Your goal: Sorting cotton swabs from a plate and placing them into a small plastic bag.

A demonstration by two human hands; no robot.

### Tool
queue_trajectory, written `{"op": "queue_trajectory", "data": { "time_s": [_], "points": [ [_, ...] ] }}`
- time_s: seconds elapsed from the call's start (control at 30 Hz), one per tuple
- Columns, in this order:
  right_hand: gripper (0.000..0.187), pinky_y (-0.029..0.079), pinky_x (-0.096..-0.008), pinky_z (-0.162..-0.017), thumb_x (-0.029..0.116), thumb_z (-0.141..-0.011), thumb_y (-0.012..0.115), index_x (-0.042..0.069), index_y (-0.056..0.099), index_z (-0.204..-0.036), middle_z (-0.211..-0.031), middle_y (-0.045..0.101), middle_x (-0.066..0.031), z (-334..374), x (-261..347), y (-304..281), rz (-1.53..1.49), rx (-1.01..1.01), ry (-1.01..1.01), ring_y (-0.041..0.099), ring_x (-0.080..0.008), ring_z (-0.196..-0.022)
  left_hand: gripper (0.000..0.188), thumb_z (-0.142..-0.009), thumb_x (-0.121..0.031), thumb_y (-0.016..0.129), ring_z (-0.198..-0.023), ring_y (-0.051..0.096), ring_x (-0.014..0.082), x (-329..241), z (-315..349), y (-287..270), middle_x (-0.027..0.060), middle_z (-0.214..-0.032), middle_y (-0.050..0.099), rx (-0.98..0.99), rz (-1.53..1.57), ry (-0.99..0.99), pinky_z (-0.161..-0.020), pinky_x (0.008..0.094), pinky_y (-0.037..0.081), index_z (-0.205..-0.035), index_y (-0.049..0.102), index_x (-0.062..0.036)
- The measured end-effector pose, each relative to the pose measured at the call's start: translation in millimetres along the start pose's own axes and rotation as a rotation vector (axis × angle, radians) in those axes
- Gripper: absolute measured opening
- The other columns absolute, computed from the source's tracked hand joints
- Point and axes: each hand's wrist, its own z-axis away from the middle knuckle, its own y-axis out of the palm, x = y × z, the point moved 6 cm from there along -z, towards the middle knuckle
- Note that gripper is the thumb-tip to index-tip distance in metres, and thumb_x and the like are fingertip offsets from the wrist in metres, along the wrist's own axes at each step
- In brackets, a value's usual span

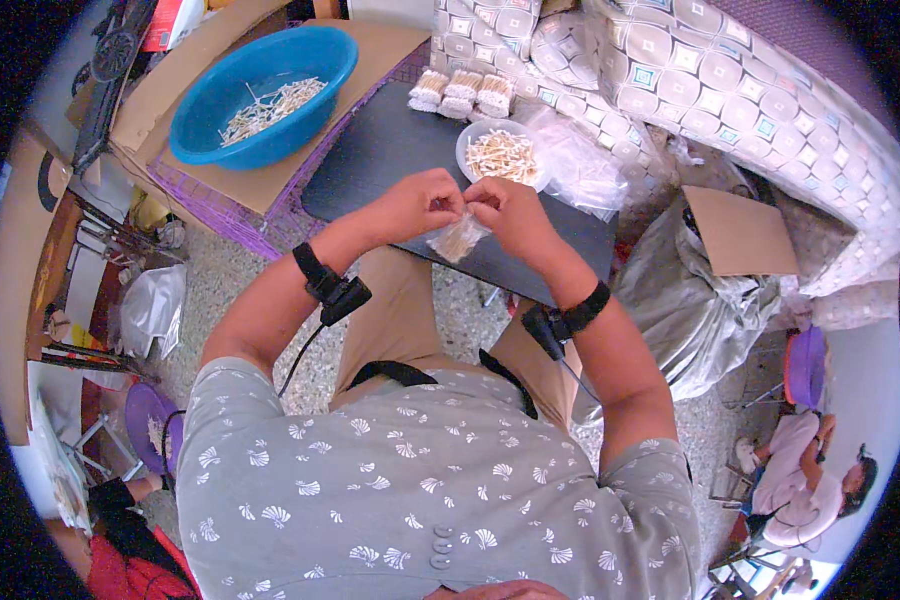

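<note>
Over the near edge of the dark table, my left hand [422, 205] and my right hand [511, 212] meet, fingertips pinched together. Between them hangs a small clear plastic bag [458, 241] with what look like cotton swabs inside; both hands grip its top. Just beyond my right hand stands a white bowl [461, 158] heaped with loose cotton swabs [501, 157]. To its right lies a spread pile of clear plastic bags [582, 170]. Filled swab packs [462, 92] sit in a row at the table's far edge.
A big blue basin [195, 140] of loose swabs rests on cardboard [375, 65] at the left. Patterned cushions [690, 75] border the far right, with a grey sack [680, 310] and a cardboard piece [740, 230] below. Other people [800, 475] sit at both lower sides.
</note>
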Motion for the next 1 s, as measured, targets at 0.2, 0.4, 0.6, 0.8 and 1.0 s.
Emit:
{"op": "queue_trajectory", "data": {
  "time_s": [0.2, 0.4, 0.6, 0.8, 1.0],
  "points": [
    [0.019, 0.051, -0.0368, -0.071, 0.011, -0.075, 0.068, 0.005, 0.062, -0.091, -0.086, 0.065, -0.013, -0.9, -0.5, -3.7, -0.015, -0.059, -0.018, 0.065, -0.0278, -0.082, 0.013, -0.078, -0.014, 0.069, -0.087, 0.058, 0.0266, 0.0, -3.7, -0.2, 0.0076, -0.089, 0.059, -0.032, -0.004, -0.031, -0.074, 0.0347, 0.048, -0.087, 0.061, -0.0074],
    [0.016, 0.049, -0.0373, -0.066, 0.014, -0.076, 0.068, 0.005, 0.06, -0.086, -0.084, 0.064, -0.0126, -0.1, 2.8, -4.1, 0.137, -0.067, -0.03, 0.063, -0.0293, -0.077, 0.013, -0.078, -0.013, 0.069, -0.085, 0.057, 0.0264, 0.3, -4.6, 0.9, 0.0078, -0.088, 0.058, -0.022, -0.06, 0.009, -0.072, 0.0354, 0.048, -0.086, 0.061, -0.007],
    [0.011, 0.049, -0.039, -0.068, 0.016, -0.082, 0.064, 0.007, 0.06, -0.085, -0.083, 0.064, -0.0122, 8.9, 2.4, 4.6, 0.112, -0.03, 0.043, 0.063, -0.0289, -0.079, 0.011, -0.078, -0.012, 0.069, -0.086, 0.057, 0.0262, 6.0, -1.8, 1.5, 0.0078, -0.086, 0.058, -0.011, -0.045, -0.022, -0.074, 0.035, 0.048, -0.085, 0.061, -0.0065],
    [0.017, 0.048, -0.0395, -0.081, 0.019, -0.089, 0.057, 0.006, 0.064, -0.097, -0.094, 0.065, -0.0128, 18.3, 5.1, -7.4, 0.129, -0.278, -0.213, 0.061, -0.0316, -0.092, 0.009, -0.078, -0.007, 0.066, -0.076, 0.059, 0.0212, -5.6, -8.3, -17.8, 0.0099, -0.085, 0.057, -0.126, 0.066, -0.096, -0.069, 0.0326, 0.048, -0.085, 0.063, -0.0036],
    [0.02, 0.046, -0.0397, -0.087, 0.017, -0.089, 0.057, 0.004, 0.062, -0.103, -0.101, 0.064, -0.0146, 34.0, -0.6, -9.7, 0.061, -0.345, -0.184, 0.058, -0.0337, -0.099, 0.009, -0.079, -0.011, 0.067, -0.08, 0.059, 0.0226, 9.9, -5.6, -33.5, 0.0088, -0.084, 0.059, -0.176, -0.096, -0.123, -0.071, 0.0329, 0.048, -0.085, 0.061, -0.0054]
  ]
}}
